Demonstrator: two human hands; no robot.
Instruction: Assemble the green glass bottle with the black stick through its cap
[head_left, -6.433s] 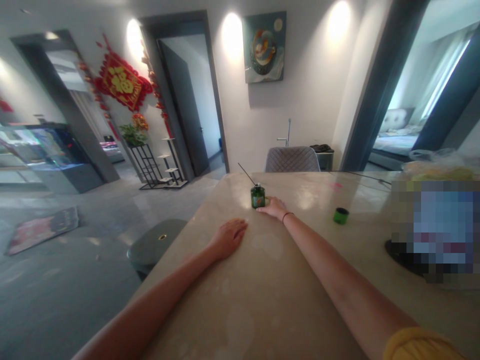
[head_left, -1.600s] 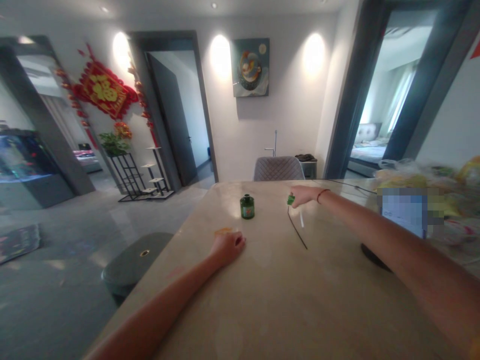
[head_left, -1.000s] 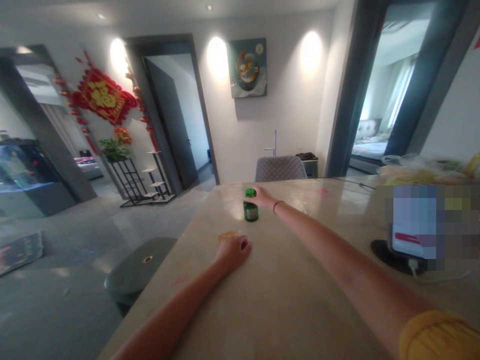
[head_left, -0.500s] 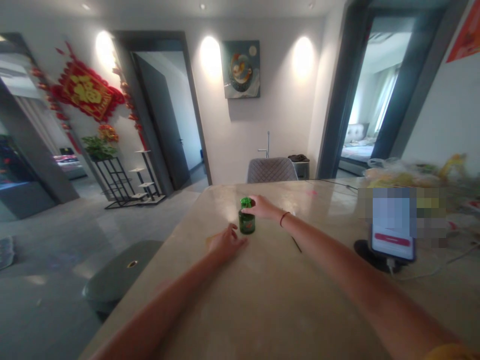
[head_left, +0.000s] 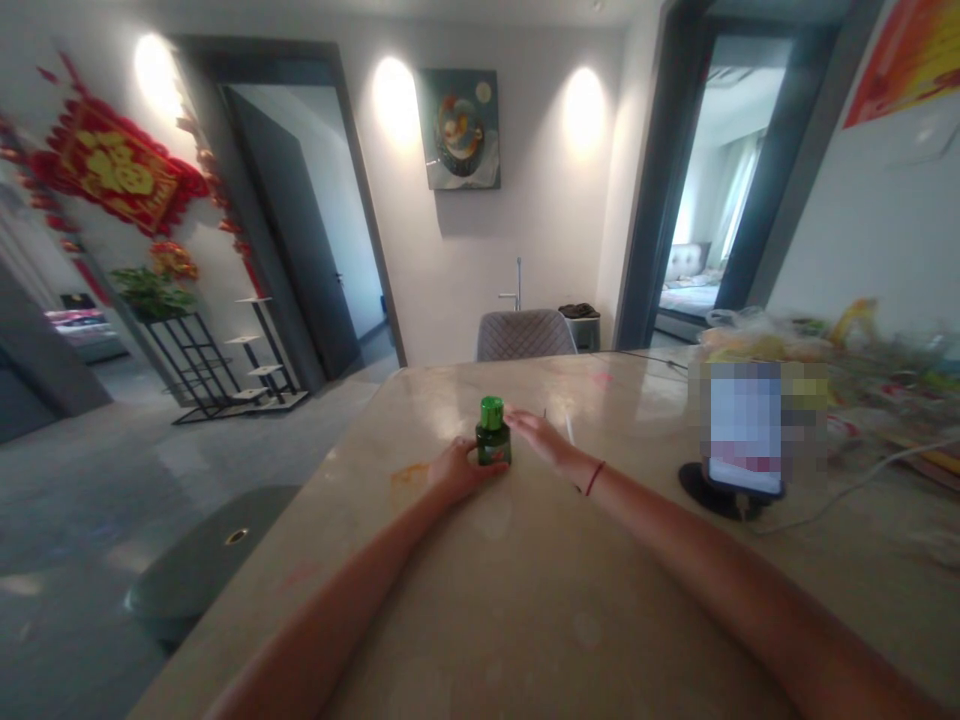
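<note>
Bottle (head_left: 492, 449) upright on desk (head_left: 480, 620), 12 o'clock, cap (head_left: 492, 412) on. Left hand (head_left: 452, 472) newly gripping bottle from 8 o'clock, likely steadying; right hand (head_left: 545, 440) now loosened, fingers open at cap's 3 o'clock, contact unclear.

Head camera: from the person's head we look forward and down, the field wide.
Glossy beige table (head_left: 495, 620): we see it slantwise from above, its near part closest to us.
Bare left hand (head_left: 452, 472) and bare right hand (head_left: 546, 440): we have them near mid-view, farther off than the table's near part.
Plain white wall (head_left: 555, 240): we face it nearly square-on, beyond the table.
Tall dark-grey door frames (head_left: 667, 150): we catch them leaning at either side.
</note>
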